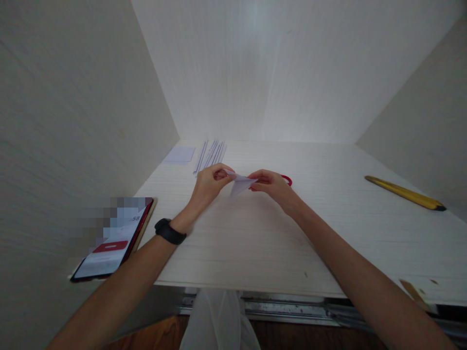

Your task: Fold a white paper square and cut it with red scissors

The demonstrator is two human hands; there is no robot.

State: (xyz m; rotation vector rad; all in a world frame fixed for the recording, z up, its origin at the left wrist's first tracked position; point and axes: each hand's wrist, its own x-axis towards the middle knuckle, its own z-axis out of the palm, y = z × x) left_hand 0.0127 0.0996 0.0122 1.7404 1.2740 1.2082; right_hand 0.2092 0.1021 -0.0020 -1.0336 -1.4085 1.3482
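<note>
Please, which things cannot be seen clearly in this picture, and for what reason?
All in the head view:
Paper: parts between the fingers are hidden by them.
Red thing: partly hidden behind the right hand; full shape unclear.
Screen: partly pixelated, content there unreadable.
White cloth: cut off by the picture's bottom edge.

Homelike nook (pixel 226 82): 3 pale walls (pixel 73 97), white worktop (pixel 241 253)

Straight beyond the folded paper (pixel 241 184), bare tabletop (pixel 255 154) runs to the back wall (pixel 266 73), and more lies between it and the front edge (pixel 251 289), framed by both forearms (pixel 328 245). The left hand (pixel 213 181) and right hand (pixel 270 184) block its sides, a red loop (pixel 288 180) partly behind the latter; paper strips (pixel 213 155) obstruct the way beyond it leftward.
</note>
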